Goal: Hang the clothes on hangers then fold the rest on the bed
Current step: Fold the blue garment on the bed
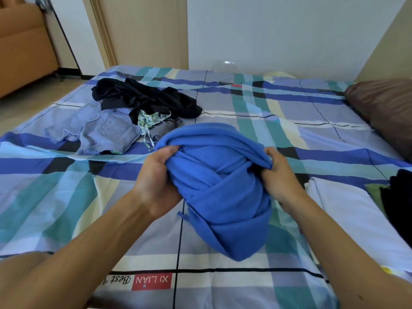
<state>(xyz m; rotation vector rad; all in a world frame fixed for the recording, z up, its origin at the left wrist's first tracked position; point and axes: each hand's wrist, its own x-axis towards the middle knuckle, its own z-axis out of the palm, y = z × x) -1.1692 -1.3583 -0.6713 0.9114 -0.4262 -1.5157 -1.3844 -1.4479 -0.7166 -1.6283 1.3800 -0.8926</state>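
A bright blue knit garment (pixel 225 197) is bunched up above the bed in the middle of the view, its lower end draping onto the sheet. My left hand (pixel 156 177) grips its left side, fingers curled into the fabric. My right hand (pixel 278 177) pinches a fold at its upper right edge. A heap of unfolded clothes lies at the back left: black garments (pixel 147 99), pale blue denim shorts (pixel 104 130) and a small green-patterned piece (pixel 149 120).
The bed carries a blue, teal and white checked sheet (pixel 66 197). A white folded cloth (pixel 347 210) and dark clothes (pixel 399 201) lie at the right edge. A brown pillow (pixel 383 105) sits at the back right. An orange sofa (pixel 22 45) stands beyond the bed's left side.
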